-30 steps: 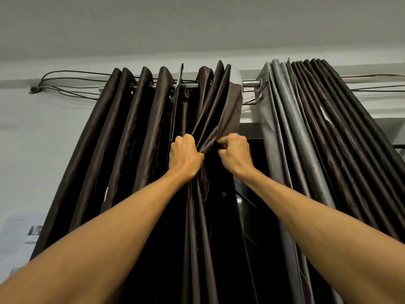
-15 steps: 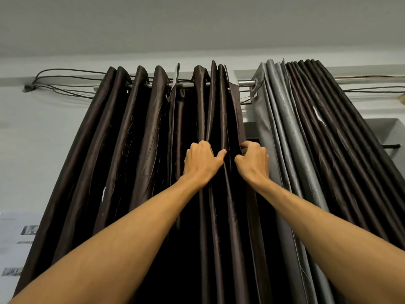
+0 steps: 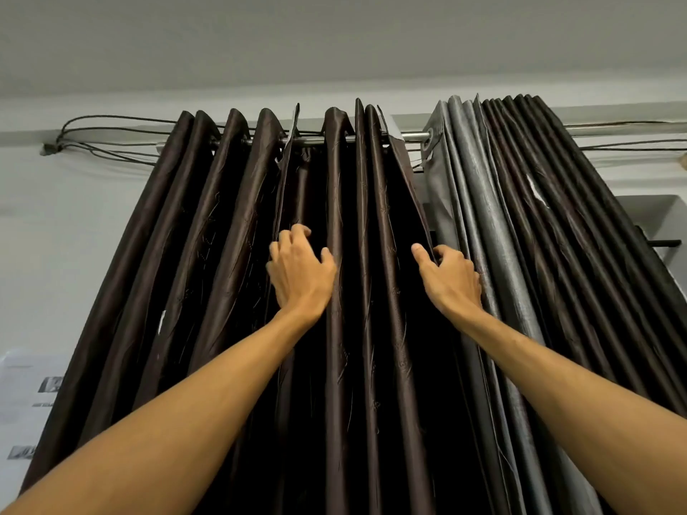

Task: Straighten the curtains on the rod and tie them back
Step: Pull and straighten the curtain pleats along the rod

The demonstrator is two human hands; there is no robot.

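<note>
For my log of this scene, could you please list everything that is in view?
brown curtain: one, dark brown, hung on the rod's left and middle
grey curtain: one, grey and near-black folds, bunched at the rod's right
rod: one, silver, across the top
cables: several, dark, along the wall beside the rod
papers: count unclear, white with print, on the wall at lower left
bar: one, black, far right
left hand: one, fingers curled against the brown curtain's folds, grip unclear
right hand: one, pinches the brown curtain's right edge
</note>
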